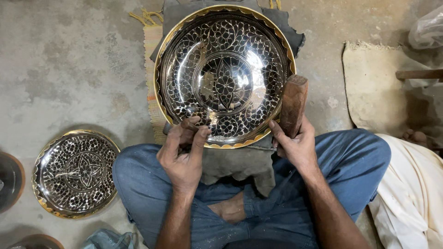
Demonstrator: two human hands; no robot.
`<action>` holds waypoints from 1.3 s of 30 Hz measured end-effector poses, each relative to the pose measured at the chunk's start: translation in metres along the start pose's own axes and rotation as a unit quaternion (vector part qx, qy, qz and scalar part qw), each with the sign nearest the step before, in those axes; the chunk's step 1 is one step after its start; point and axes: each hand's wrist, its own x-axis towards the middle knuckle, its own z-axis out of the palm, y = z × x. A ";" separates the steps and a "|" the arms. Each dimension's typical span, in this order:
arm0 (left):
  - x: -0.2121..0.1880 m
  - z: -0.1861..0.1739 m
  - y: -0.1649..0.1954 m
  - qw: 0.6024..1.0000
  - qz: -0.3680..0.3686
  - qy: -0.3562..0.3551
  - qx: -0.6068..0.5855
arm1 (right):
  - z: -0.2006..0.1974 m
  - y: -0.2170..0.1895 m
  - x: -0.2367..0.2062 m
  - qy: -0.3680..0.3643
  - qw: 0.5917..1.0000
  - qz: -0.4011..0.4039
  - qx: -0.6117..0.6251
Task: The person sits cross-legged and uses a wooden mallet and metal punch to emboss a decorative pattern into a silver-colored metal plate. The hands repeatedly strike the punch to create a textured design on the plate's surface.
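Looking down from the head camera, I see a person sitting cross-legged on a concrete floor (69, 60), in blue trousers. A large round engraved metal bowl (225, 76), dark with silver floral tracery and a gold scalloped rim, stands tilted against a dark cloth (240, 163) draped over the lap and onto a woven mat (152, 50).

My left hand (183, 152) is closed at the bowl's near rim, low and to the left, fingers pinched around a small engraving tool (196, 121) whose tip I can barely make out; it seems to touch the pattern just inside the rim. My right hand (295, 143) is closed around a wooden mallet (293, 103), its long axis upright, head pointing away from me, just beside the bowl's right edge.

The bowl lies directly ahead of both hands. The mallet sits to the right of the tool, with the bowl's lower rim between them. The left hand is the nearer to the engraved surface.

A smaller engraved plate (74, 173) lies flat on the floor near the left edge. White fabric (410, 193) lies at the right.
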 end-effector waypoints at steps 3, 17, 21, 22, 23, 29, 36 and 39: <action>-0.001 0.000 0.001 1.000 0.004 -0.002 0.005 | 0.000 0.003 0.001 0.006 1.000 -0.002 0.002; -0.003 -0.001 -0.005 1.000 0.022 -0.015 0.003 | -0.005 0.013 -0.003 0.011 1.000 -0.013 -0.016; -0.005 0.000 -0.003 1.000 0.007 -0.004 0.005 | -0.005 0.018 -0.005 0.012 0.999 -0.029 -0.014; -0.004 -0.001 -0.002 1.000 0.009 -0.003 0.010 | -0.006 0.019 -0.006 0.012 1.000 -0.025 -0.012; -0.004 -0.001 -0.001 1.000 0.013 -0.003 0.014 | -0.006 0.021 -0.006 0.013 1.000 -0.021 -0.010; -0.003 0.001 0.006 1.000 -0.002 -0.003 0.021 | -0.007 0.024 -0.008 0.017 0.999 -0.030 -0.006; -0.002 -0.001 0.003 1.000 -0.023 -0.005 -0.005 | -0.013 -0.010 0.020 0.081 0.991 -0.082 -0.068; -0.001 -0.001 0.004 0.999 -0.029 -0.004 0.016 | -0.015 -0.029 0.043 0.121 0.978 -0.152 -0.078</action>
